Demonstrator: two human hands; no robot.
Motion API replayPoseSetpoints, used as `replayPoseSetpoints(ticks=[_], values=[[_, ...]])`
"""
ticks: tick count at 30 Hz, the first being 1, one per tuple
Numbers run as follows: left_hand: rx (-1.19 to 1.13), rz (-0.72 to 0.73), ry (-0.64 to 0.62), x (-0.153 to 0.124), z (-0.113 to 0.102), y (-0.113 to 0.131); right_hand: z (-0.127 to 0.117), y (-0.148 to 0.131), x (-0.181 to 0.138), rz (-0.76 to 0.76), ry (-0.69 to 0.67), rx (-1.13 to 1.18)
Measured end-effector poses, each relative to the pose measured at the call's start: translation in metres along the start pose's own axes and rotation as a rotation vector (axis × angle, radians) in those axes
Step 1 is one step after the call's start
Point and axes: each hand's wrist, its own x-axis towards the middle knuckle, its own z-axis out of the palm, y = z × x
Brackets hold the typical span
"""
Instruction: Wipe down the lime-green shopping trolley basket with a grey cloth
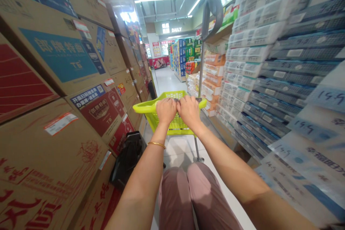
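A yellow-green plastic shopping cart (155, 121) stands in front of me in a store aisle, with a perforated basket. Its handle (142, 107) runs across the side nearest me. My left hand (166, 110) is wrapped round the middle of that handle, a gold bangle (156, 145) on the wrist. Right beside it, my right hand (188, 110) grips the handle too, the two hands almost touching. Fingertips are hidden on the far side of the handle. What the basket holds, if anything, I cannot make out.
Stacked cardboard boxes (48, 115) wall the left side, with a black bag (129, 160) at their foot. Packs of tissue (245, 55) are piled high on the right. A metal pole (201, 68) rises close to the cart's right side. Green cartons (190, 51) stand farther down the aisle.
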Motion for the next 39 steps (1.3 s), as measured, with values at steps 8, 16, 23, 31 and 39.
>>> replayPoseSetpoints(ticks=[8,16,23,31,39], values=[[-0.046,-0.001,0.023,-0.001,0.001,-0.012,-0.011,0.044,0.012,0.028,-0.086,-0.073],[-0.066,-0.015,0.046,-0.002,0.002,-0.014,-0.022,0.068,0.019,-0.038,-0.174,-0.104],[-0.092,0.011,0.036,-0.004,0.0,-0.028,-0.022,0.054,0.01,-0.019,-0.145,-0.059],[-0.136,0.069,0.015,-0.003,-0.007,-0.043,-0.029,0.035,-0.002,0.014,-0.104,-0.032],[-0.101,0.132,-0.097,0.001,-0.02,-0.048,-0.033,0.024,-0.015,0.002,-0.055,-0.016]])
